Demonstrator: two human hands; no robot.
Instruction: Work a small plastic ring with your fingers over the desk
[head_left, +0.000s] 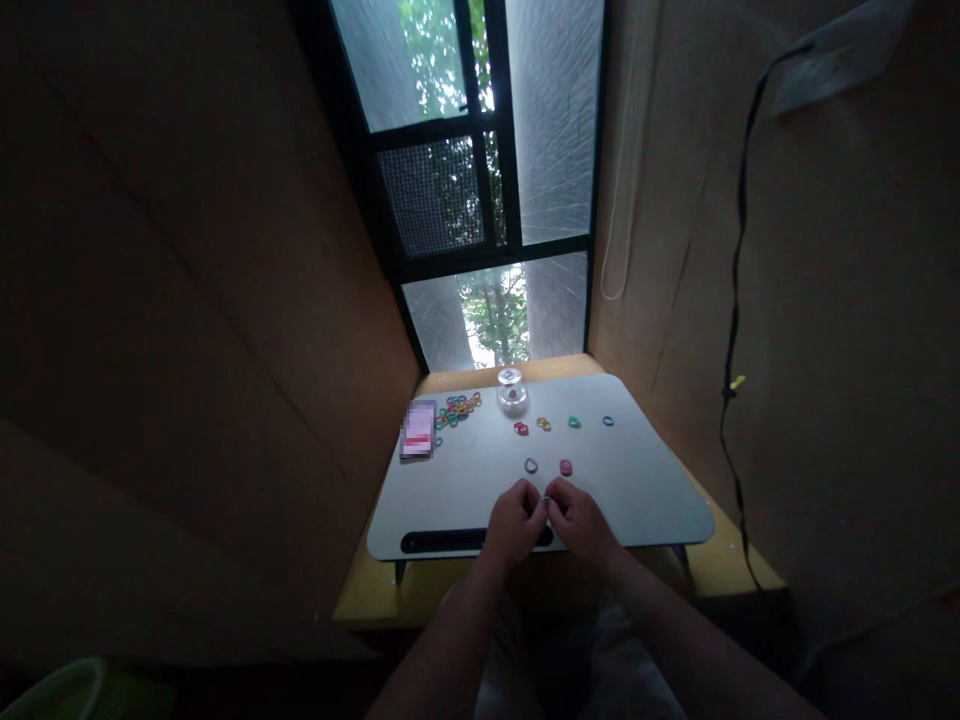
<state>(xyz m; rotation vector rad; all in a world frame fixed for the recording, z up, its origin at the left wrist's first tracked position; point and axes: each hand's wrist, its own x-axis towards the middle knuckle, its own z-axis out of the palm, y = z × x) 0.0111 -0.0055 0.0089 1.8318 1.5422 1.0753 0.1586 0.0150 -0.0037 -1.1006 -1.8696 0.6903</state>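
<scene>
My left hand [517,520] and my right hand [576,518] meet above the near side of the white folding table [465,490]. Both are closed, fingertips pinched together on a small pale-blue hair tie [546,499], mostly hidden by the fingers. Just beyond them lie a lilac hair tie [531,466] and some pink hair ties [565,467]. Farther back, a row runs left to right: red ties [520,428], yellow ties [544,424], green ties [574,422] and a dark blue tie [608,421]. A mixed pile of hair ties [457,410] sits at the back left.
A clear round container [512,397] stands at the table's back edge. At the left lies a phone [418,430] with a blurred screen. A black slot [442,541] runs along the front edge. Wooden walls close in both sides, and a black cable [735,300] hangs at right.
</scene>
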